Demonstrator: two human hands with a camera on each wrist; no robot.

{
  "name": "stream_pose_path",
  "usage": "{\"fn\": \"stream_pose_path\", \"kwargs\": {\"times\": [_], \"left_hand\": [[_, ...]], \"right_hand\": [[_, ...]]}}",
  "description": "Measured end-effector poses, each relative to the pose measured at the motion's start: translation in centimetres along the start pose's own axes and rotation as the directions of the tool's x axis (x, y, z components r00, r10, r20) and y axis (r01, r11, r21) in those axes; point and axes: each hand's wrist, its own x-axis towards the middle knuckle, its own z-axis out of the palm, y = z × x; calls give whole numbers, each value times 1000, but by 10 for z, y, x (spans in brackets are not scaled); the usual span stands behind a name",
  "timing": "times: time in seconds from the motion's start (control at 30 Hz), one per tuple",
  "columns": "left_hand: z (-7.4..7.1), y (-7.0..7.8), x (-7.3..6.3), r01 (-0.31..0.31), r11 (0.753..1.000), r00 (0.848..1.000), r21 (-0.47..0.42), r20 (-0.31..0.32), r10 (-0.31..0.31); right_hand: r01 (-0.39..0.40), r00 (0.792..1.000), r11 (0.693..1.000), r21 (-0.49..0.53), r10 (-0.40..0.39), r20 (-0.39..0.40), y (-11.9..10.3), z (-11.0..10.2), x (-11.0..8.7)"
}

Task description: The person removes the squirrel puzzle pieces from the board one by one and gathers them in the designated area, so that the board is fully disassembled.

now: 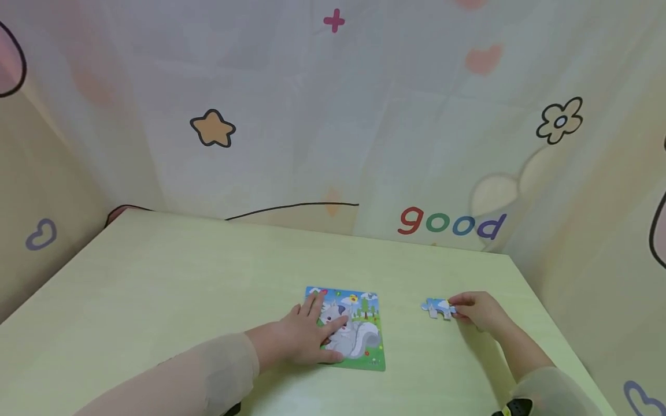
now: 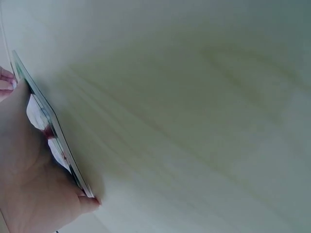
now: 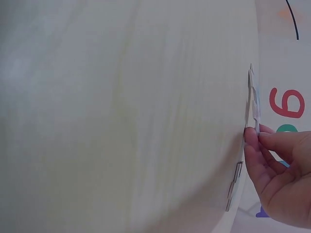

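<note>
A square jigsaw puzzle [image 1: 366, 341] with a grey-and-white squirrel picture lies on the table. My left hand [image 1: 307, 336] rests on its left part with fingers spread, covering some of the picture. From the left wrist, the puzzle [image 2: 60, 138] shows edge-on under the palm, a fingertip at its near corner. To the right, my right hand [image 1: 481, 312] pinches the end of a blue-and-white jigsaw piece [image 1: 436, 306] between thumb and fingers. The right wrist view shows the piece [image 3: 256, 104] edge-on. Thin flat pieces [image 3: 234, 187] lie on the table beneath that hand, mostly hidden in the head view.
The pale yellow table [image 1: 208, 271] reaches back to a printed cloth wall [image 1: 291, 144] with a star, a flower and the word "good". Cloth also stands at the left and right sides. The puzzle and the right-hand piece are apart, with bare tabletop between.
</note>
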Motion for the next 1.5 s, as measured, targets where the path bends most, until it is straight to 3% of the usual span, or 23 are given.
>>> {"fn": "stream_pose_path", "kwargs": {"times": [0.37, 0.67, 0.87, 1.07, 1.5], "left_hand": [[2, -2, 3, -22, 999, 999, -48, -44, 20], [8, -6, 4, -38, 999, 998, -26, -61, 36], [10, -9, -2, -16, 1000, 998, -17, -62, 15], [6, -11, -14, -25, 1000, 996, -4, -84, 24], [8, -14, -20, 29, 999, 999, -41, -43, -31]], "right_hand": [[12, 1000, 995, -96, -13, -13, -3, -4, -1], [10, 999, 991, -136, -14, -30, 0, -8, -6], [12, 999, 991, -130, -17, -39, 3, -9, -8], [61, 996, 987, -148, -70, -60, 0, -5, -10], [111, 993, 993, 47, -113, 43, -33, 32, -4]]}}
